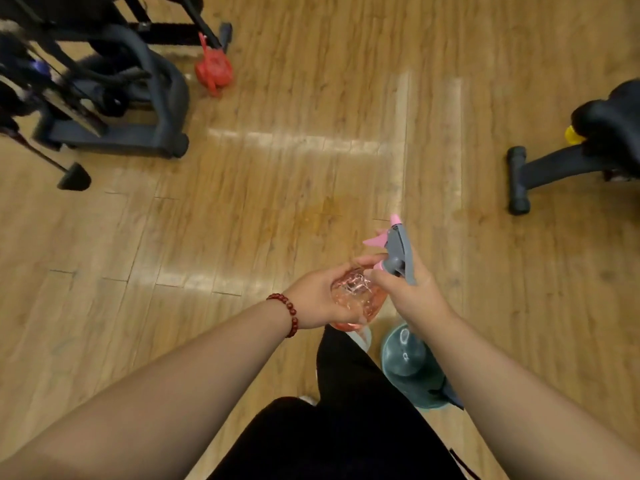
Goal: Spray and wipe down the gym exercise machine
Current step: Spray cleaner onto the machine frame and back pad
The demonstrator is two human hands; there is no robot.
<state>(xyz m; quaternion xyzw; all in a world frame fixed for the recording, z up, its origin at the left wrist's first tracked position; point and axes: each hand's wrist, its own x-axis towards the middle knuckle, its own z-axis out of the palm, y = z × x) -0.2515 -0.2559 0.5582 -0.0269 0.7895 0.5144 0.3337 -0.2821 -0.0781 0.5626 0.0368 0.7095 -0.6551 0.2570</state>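
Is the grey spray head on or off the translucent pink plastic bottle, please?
On: grey spray head meets translucent pink plastic bottle at its neck; tightness cannot be told.

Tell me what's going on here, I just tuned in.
A person holds a pink spray bottle in both hands: the left hand cups its clear body, the right hand grips the grey trigger head at the neck. The nozzle points away, over the wooden floor. The exercise machine stands at the upper left, untouched; nothing is being wiped yet.

exercise machine [114, 138] upper left | second machine [554, 164] right | spray bottle [356, 296] centre
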